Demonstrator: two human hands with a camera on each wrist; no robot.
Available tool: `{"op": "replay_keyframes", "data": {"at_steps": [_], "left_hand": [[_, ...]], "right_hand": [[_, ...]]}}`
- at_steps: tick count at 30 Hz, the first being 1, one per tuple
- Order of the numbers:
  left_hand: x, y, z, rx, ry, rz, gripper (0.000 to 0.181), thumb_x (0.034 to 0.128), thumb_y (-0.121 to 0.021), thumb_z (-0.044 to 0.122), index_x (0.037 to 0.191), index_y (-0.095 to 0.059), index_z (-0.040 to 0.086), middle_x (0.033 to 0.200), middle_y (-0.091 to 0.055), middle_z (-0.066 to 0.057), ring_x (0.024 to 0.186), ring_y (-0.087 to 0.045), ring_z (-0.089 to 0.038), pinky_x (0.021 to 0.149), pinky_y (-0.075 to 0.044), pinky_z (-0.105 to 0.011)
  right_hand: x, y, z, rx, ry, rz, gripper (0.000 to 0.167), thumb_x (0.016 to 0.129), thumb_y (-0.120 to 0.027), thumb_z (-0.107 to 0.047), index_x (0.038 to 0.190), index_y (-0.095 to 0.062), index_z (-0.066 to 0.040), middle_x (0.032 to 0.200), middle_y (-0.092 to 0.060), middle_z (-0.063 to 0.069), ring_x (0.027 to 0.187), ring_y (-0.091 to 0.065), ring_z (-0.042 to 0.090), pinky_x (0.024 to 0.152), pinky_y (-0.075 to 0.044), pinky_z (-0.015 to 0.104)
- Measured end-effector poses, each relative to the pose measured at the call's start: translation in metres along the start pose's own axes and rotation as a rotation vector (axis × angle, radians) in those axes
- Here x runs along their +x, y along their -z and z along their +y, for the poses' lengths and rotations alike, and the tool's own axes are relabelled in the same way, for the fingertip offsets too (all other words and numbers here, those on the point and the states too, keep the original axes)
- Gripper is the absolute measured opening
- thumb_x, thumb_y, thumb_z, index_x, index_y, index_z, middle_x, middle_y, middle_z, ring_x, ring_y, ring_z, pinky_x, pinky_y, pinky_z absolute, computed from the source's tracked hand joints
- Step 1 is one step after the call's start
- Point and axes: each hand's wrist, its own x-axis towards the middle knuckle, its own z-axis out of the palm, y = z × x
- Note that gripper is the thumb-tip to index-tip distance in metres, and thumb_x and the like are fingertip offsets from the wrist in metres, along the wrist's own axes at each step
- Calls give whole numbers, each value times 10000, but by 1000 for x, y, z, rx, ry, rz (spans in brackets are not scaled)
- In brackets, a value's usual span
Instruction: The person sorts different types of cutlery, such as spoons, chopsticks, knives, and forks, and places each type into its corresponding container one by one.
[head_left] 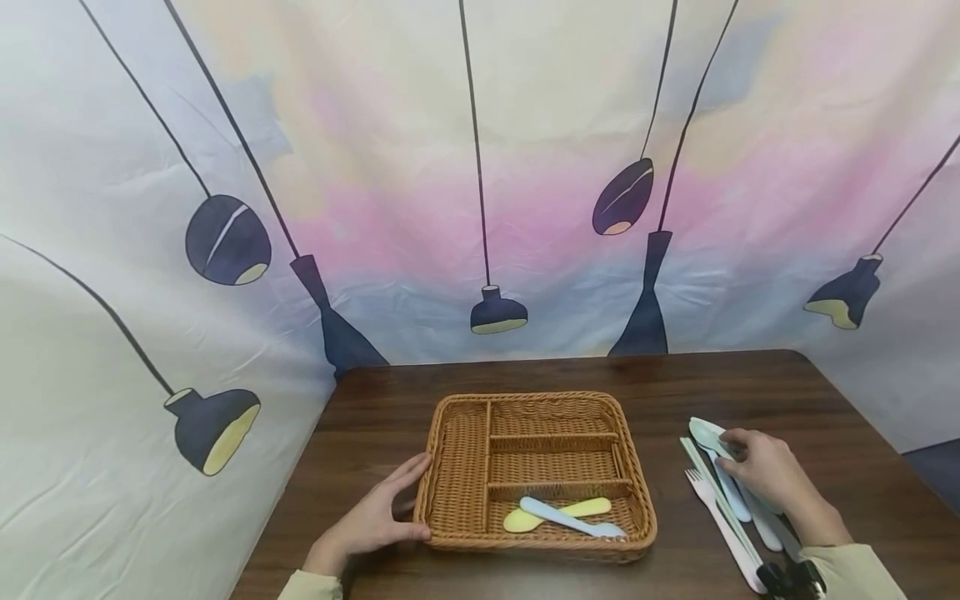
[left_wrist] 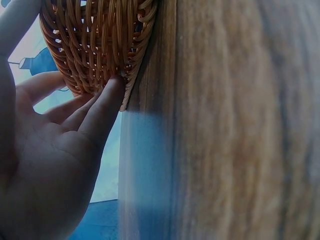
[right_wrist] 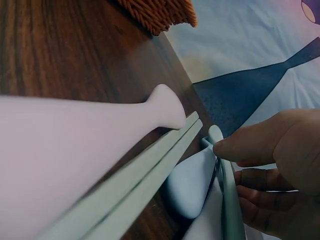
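Observation:
My left hand (head_left: 375, 512) rests against the left side of a wicker basket (head_left: 457, 400); in the left wrist view its fairly straight fingers (left_wrist: 107, 102) touch the woven outer wall. Over the cutlery to the basket's right, my right hand (head_left: 772, 475) pinches a light green spoon (head_left: 705, 433) between thumb and fingers. In the right wrist view the spoon (right_wrist: 230, 200) appears edge-on, its far part hidden by the hand. Beside it lie pale green chopsticks (head_left: 708, 467), a pale pink fork (head_left: 705, 490) and a light blue utensil (head_left: 733, 496).
Inside the basket's front compartment, a yellow spoon (head_left: 521, 522) and a light blue fork (head_left: 562, 517) lie crossed. The basket has several compartments. A dark wooden table (head_left: 375, 417) carries everything, and a cloth with printed lamps (head_left: 420, 208) hangs behind it.

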Motion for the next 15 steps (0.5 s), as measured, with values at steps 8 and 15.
{"op": "replay_keyframes", "data": {"at_steps": [8, 15], "left_hand": [[-1, 0, 0, -78, 6, -23, 1001, 783, -826, 235, 1563, -210, 110, 1616, -116, -186, 1403, -233, -421, 985, -465, -205], [1, 0, 0, -24, 4, -3, 1007, 770, -832, 285, 1559, -230, 116, 1614, -143, -178, 1420, -219, -424, 991, -470, -224]], "right_hand": [[0, -3, 1, 3, -46, -41, 374, 822, -737, -140, 1109, -660, 87, 972, -696, 255, 881, -659, 402, 696, -530, 528], [2, -2, 2, -5, -70, -44, 313, 837, -695, -91, 1111, -678, 58, 1025, -684, 273, 965, -623, 469, 730, -515, 559]]}}
